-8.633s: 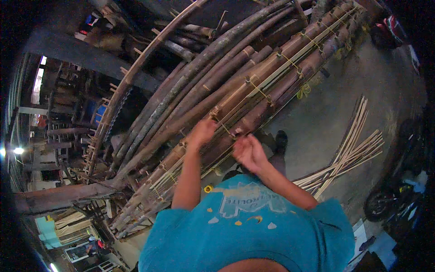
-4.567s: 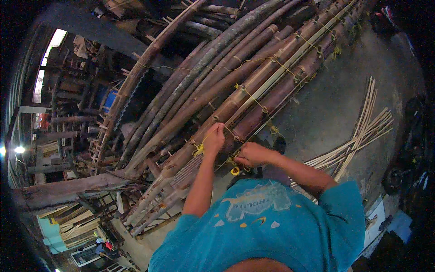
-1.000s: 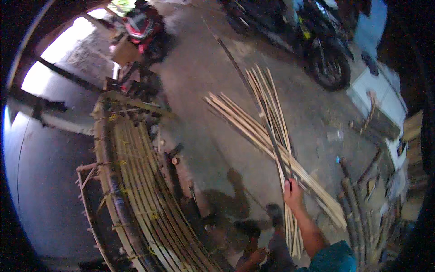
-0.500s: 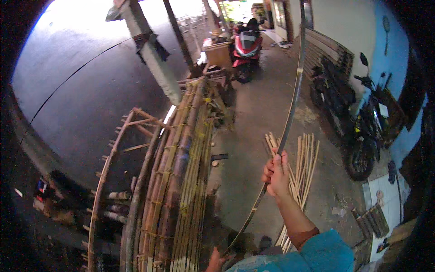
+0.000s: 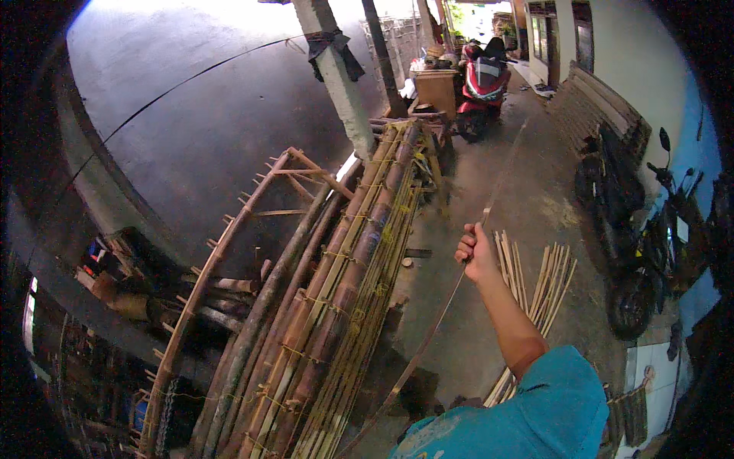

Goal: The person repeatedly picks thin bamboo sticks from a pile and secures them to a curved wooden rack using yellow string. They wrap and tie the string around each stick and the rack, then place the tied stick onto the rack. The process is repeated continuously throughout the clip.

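Note:
My right hand (image 5: 475, 252) is raised in the middle of the view, its fingers closed around a long, thin bamboo strip (image 5: 427, 340). The strip runs from the lower edge, past my hand, up toward the far floor, and its far end is blurred. Beyond and beside my right forearm, loose pale sticks (image 5: 556, 279) lie fanned out on the floor. My left hand does not show, nor does the near end of the strip.
Tied bamboo poles (image 5: 336, 306) lie along the left, beside a pegged bamboo frame (image 5: 218, 252). A concrete post (image 5: 340, 92) leans there. A red motorbike (image 5: 483, 84) stands far back; dark motorbikes (image 5: 631, 229) line the right wall.
The view has swung left, so the scene sits farther right. My left hand has dropped out of view at the bottom. The strip now looks straighter and thinner, still in my right hand.

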Demonstrator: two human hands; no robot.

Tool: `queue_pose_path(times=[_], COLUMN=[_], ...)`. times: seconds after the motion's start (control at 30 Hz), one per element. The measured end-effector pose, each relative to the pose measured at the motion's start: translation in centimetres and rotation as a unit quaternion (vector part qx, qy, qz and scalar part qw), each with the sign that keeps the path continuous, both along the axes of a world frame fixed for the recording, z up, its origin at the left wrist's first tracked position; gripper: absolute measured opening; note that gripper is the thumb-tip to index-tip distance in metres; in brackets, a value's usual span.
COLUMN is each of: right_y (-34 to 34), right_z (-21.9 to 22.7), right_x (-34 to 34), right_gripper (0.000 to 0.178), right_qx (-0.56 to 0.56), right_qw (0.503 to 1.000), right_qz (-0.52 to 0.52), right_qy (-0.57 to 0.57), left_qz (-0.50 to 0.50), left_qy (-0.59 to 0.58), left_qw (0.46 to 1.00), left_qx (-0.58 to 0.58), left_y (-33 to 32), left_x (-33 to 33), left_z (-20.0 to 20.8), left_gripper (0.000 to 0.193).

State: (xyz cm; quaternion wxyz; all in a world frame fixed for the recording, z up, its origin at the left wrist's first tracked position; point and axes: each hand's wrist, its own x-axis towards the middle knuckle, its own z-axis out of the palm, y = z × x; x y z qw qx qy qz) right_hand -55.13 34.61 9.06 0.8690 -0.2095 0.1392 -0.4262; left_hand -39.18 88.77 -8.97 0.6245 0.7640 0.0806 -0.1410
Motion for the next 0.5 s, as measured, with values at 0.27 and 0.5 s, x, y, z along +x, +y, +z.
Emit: queue_pose_path(times=[0.27,0.5], right_y=[7.1,12.3], right_z=[2.8,6.5], right_x=[9.4,14.9], right_gripper=[0.026,0.043], right_qx=[-0.342,-0.602], right_qw=[0.922,0.769], right_qz=[-0.051,0.008], right_qy=[0.177,0.216], left_qz=[0.066,0.125], left_qy=[-0.099,-0.147], left_qw=[0.987,0.959], left_qx=[0.109,0.206], left_y=[3.0,6.1], left_x=[4.2,8.1], left_z=[4.0,5.3], left_gripper=[0.041,0.041])
